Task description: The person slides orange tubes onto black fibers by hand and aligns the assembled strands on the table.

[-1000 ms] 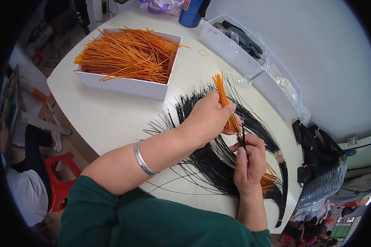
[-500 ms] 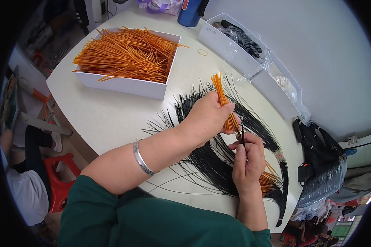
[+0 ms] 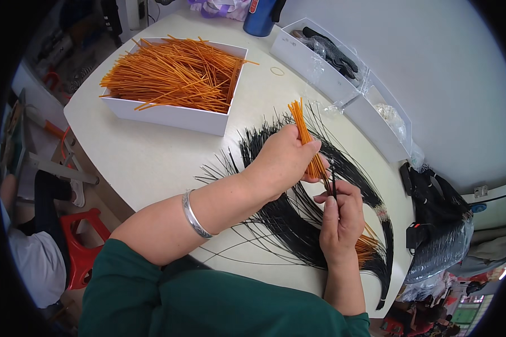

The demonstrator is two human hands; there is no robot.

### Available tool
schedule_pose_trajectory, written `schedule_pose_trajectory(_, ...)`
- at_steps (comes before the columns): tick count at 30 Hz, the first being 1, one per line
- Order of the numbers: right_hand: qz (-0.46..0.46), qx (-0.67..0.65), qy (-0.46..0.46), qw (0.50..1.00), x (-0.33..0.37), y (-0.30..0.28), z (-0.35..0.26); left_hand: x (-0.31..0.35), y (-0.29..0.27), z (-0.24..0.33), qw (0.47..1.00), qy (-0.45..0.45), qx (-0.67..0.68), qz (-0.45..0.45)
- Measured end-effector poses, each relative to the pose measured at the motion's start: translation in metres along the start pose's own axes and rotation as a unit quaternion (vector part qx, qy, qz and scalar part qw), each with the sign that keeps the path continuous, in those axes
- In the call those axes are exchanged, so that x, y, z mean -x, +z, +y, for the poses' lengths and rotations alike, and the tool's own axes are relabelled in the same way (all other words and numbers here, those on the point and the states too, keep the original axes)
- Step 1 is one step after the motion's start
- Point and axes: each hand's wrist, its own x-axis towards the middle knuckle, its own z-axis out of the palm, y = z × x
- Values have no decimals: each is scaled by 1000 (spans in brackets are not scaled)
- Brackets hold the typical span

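Note:
My left hand (image 3: pixel 284 157) is closed round a bundle of thin orange tubes (image 3: pixel 302 126), which stands up at a tilt out of the fist. Close to its lower end, my right hand (image 3: pixel 342 224) pinches a black wire (image 3: pixel 334 178) between thumb and fingers. The exact meeting of wire and tubes is partly hidden by the fingers. Beneath both hands, a large bunch of black wires (image 3: pixel 289 224) curves across the table, with loose ends fanning out to the left. More orange tubes (image 3: pixel 367 247) lie on the wires beside my right wrist.
A white box (image 3: pixel 168 115) heaped with orange tubes stands at the far left of the table (image 3: pixel 146 163). Along the wall are white trays (image 3: pixel 376 126) with a dark glove and plastic bags. A blue bottle (image 3: pixel 258 19) and a rubber band (image 3: pixel 277 71) are at the back.
My right hand has shifted slightly to the right with the black wire. The left hand keeps its hold on the orange tubes, almost unmoved.

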Motion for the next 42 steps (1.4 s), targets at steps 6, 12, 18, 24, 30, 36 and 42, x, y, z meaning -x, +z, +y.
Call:
schedule_pose_trajectory(6, 13, -31, 52, 998, 1, 0, -4, -1, 0, -2, 1000, -9, 7, 2)
schedule_pose_trajectory(12, 28, 160, 3, 987, -2, -4, -9, -3, -3, 0, 999, -19, 13, 24)
schedule_pose_trajectory(18, 23, 182, -19, 983, -1, -2, -5, -4, -3, -1, 999, -18, 2, 28)
schedule_pose_trajectory(24, 2, 196, -32, 980, -4, -2, -5, -3, -3, -1, 999, -27, 15, 21)
schedule_pose_trajectory(30, 26, 194, -30, 980, -4, 0, -3, -6, -3, -5, 999, -35, -3, 26)
schedule_pose_trajectory(36, 46, 185, -30, 981, -3, -1, -2, -1, 0, 1, 999, -39, 13, 22)
schedule_pose_trajectory(42, 41, 173, -27, 984, -2, 1, -3, -2, 0, -2, 998, -41, 33, 23)
